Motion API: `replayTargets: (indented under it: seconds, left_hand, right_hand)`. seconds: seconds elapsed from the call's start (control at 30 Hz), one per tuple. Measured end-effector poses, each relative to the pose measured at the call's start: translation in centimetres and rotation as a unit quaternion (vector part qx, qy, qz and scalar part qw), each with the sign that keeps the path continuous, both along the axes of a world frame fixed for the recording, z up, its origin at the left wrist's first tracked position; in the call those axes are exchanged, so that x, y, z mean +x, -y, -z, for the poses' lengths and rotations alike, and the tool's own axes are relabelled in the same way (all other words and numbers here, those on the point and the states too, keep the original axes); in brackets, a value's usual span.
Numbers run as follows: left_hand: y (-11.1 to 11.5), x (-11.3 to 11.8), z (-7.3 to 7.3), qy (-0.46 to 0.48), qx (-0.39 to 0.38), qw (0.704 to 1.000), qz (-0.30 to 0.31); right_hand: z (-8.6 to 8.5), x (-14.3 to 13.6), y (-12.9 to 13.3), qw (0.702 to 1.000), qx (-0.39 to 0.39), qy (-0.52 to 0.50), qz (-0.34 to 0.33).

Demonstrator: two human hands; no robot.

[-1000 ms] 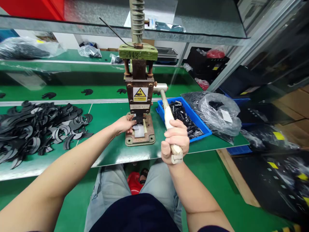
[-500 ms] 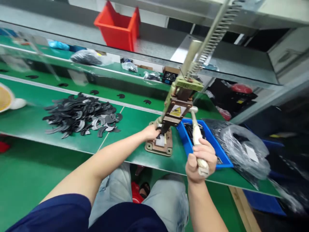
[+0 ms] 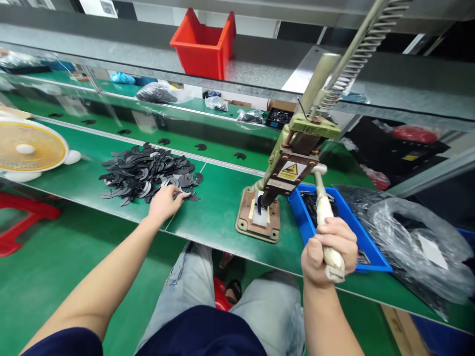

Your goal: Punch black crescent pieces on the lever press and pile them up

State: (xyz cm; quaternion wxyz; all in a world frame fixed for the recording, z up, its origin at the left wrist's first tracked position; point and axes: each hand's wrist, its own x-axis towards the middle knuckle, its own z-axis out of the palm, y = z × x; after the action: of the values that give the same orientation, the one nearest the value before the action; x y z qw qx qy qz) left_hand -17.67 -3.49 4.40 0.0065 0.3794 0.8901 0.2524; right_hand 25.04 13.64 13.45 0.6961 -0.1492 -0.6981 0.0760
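Note:
My left hand [image 3: 165, 202] is at the near edge of a pile of curved black and grey pieces [image 3: 143, 170]. Its thumb and fingers close on one curved grey piece [image 3: 182, 194]. My right hand [image 3: 330, 249] wraps round the pale, tape-wrapped lever handle [image 3: 323, 207] of a hand press [image 3: 292, 170]. On the base [image 3: 247, 217] of the press, under its ram, lies a dark curved piece [image 3: 260, 205].
A blue tray [image 3: 371, 254] with dark parts stands right of the press, beside clear plastic bags [image 3: 419, 237]. At the left is a yellow fan [image 3: 29, 146]. Several black pieces [image 3: 201, 147] lie spaced along the green strip behind. A red bin [image 3: 202, 52] sits on the shelf above.
My left hand has left the press base and moved left to the pile, where it holds a piece. My right hand stays on the lever. The camera view has shifted left.

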Motion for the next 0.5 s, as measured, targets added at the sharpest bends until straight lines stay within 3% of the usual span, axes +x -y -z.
replayTargets:
  seconds: [0.07,0.17,0.33,0.5]
  left_hand:
    - [1.1,-2.2,0.7,-0.021,-0.062,0.997,-0.027]
    - [1.5,-3.2,1.8,-0.024,-0.099,0.995,-0.001]
    - [1.1,-2.9,2.2,0.007,-0.09,0.994,0.061]
    - [1.6,-2.3,1.4,0.118,-0.046,0.991,0.047]
  right_hand:
    - [-0.1,-0.3,0.0,1.0,0.006,-0.012,0.001]
    - [-0.1,-0.3,0.0,1.0,0.013,-0.01,0.001]
    - [-0.1,0.0,-0.1,1.0,0.013,0.001,-0.006]
    - [-0.1,-0.1,0.2,1.0,0.01,0.0,0.01]
